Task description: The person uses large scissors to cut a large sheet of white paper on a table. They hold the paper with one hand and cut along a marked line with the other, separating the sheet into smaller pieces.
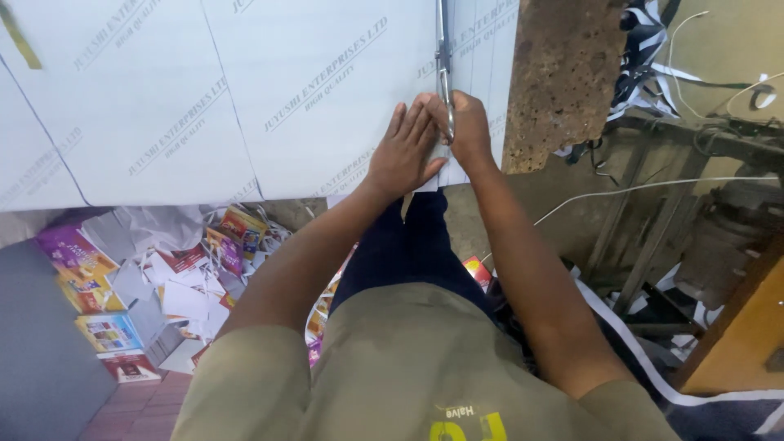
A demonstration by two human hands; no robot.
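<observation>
With the right hand [469, 122] clamped on the scissors [443, 73], the flat, open left hand [404, 151] risks a nick if the white sheet [245, 90] slips.

Counts, quick: 2 hands, left hand [402, 155] and right hand [468, 126], both at 1 pair of scissors [443, 65]. 1 big white sheet [245, 90] w/ ruled lines, approx. 3 lines visible. 1 rusty brown slab [559, 77] beside it. Floor: 1 heap of printed cartons [155, 286], too many & too jumbled to count, at least 6 coloured ones. Paper strips [653, 49] upper right: several, no. unclear. 1 wooden board [743, 335] at right edge.
</observation>
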